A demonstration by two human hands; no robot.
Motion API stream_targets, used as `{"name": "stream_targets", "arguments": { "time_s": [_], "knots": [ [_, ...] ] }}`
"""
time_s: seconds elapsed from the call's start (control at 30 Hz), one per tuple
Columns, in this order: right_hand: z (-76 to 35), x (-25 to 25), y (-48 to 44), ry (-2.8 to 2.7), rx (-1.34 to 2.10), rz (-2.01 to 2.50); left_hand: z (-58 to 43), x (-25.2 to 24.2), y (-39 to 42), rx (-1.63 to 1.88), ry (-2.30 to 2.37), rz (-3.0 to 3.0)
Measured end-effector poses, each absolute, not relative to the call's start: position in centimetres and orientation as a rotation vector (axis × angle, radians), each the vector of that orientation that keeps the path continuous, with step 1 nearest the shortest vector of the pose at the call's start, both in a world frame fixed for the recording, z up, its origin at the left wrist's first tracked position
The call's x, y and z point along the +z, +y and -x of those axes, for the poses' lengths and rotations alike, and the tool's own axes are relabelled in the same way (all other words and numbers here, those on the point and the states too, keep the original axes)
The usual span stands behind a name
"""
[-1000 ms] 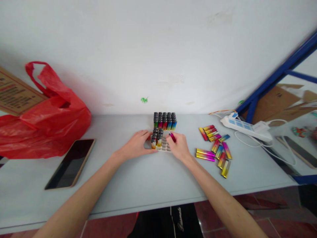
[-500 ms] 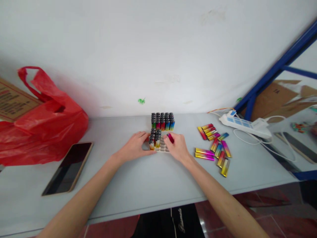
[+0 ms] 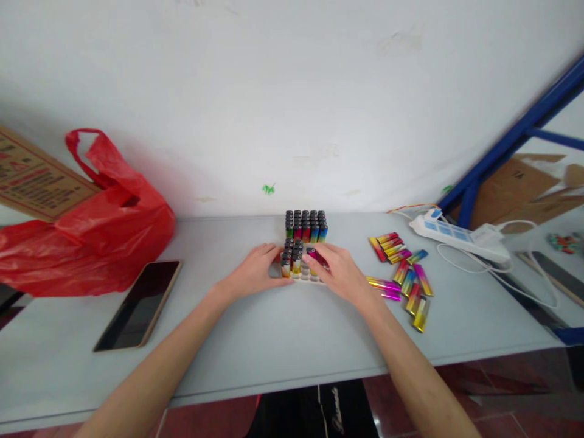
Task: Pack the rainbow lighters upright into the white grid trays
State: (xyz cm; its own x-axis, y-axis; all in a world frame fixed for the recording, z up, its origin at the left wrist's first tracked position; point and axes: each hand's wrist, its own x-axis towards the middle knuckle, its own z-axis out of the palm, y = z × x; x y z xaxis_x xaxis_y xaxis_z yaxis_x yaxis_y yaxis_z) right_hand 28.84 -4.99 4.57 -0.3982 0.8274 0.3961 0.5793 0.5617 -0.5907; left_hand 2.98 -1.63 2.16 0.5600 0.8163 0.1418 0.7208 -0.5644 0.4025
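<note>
A pale tray (image 3: 305, 279) with rows of round sockets lies on the table, partly filled with upright lighters that have black tops and shiny coloured bodies. My left hand (image 3: 257, 271) curves around the tray's left side, thumb at the front corner, beside yellow-orange lighters (image 3: 291, 263). Between the thumb and fingers of my right hand (image 3: 336, 271) is a magenta lighter (image 3: 311, 252), upright over the tray's front sockets; its lower end is partly hidden. Behind it, a block of red, green and blue lighters (image 3: 306, 230) stands in close rows.
Loose metallic lighters (image 3: 401, 274) lie scattered to the right. A power strip (image 3: 458, 235) with white cables sits farther right by a blue frame (image 3: 467, 204). At left are a phone (image 3: 139, 306), a red plastic bag (image 3: 123, 231) and a cardboard box (image 3: 39, 176).
My right hand has brought the magenta lighter from a tilt to upright over the tray. My left hand stays at the tray's side. The whole view has shifted slightly.
</note>
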Motion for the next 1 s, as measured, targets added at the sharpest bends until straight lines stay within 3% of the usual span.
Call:
{"name": "stream_targets", "arguments": {
  "time_s": [0.27,0.5,0.73,1.0],
  "knots": [
    [-28.4,3.7,-4.9,-2.213,0.726,1.097,-3.0,2.2,-1.8,0.485,1.262,-2.48],
    [-27.6,2.9,-4.8,-2.277,0.49,1.202,-3.0,2.1,-1.6,0.479,1.24,-2.494],
    [-27.5,3.3,-5.2,-2.321,0.512,1.26,-2.9,1.9,-1.4,0.499,1.235,-2.499],
    [-39.8,4.2,-10.3,-2.093,0.267,1.489,-2.8,1.8,-1.2,0.498,1.216,-2.504]
  ]
}}
